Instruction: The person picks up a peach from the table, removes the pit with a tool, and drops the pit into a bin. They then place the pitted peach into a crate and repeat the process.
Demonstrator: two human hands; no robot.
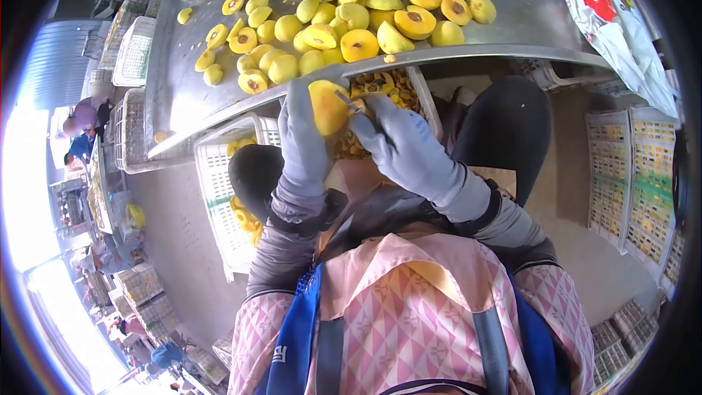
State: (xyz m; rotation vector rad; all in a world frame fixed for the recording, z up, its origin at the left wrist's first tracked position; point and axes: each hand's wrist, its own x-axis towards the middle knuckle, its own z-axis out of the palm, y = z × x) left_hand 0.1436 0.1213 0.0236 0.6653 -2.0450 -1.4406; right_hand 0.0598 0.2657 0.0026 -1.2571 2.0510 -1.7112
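My left hand [303, 132], in a pale grey glove, is closed around a yellow peach half [329, 107] just below the table edge. My right hand [406, 143], gloved the same way, grips a small metal tool [357, 104] whose tip meets the right side of that peach. Most of the tool is hidden by my fingers, so its exact kind does not show. Ahead on the metal table [526, 29] lies a pile of halved yellow peaches [344, 18], several with brown pits showing in their cut faces.
Beneath my hands, a container [428, 95] holds pits and scraps. A white crate [219, 190] with peach pieces stands by my left knee. Filled crates [629, 183] stack at right. A white plastic bag [618, 36] hangs over the table's right edge. People work far left.
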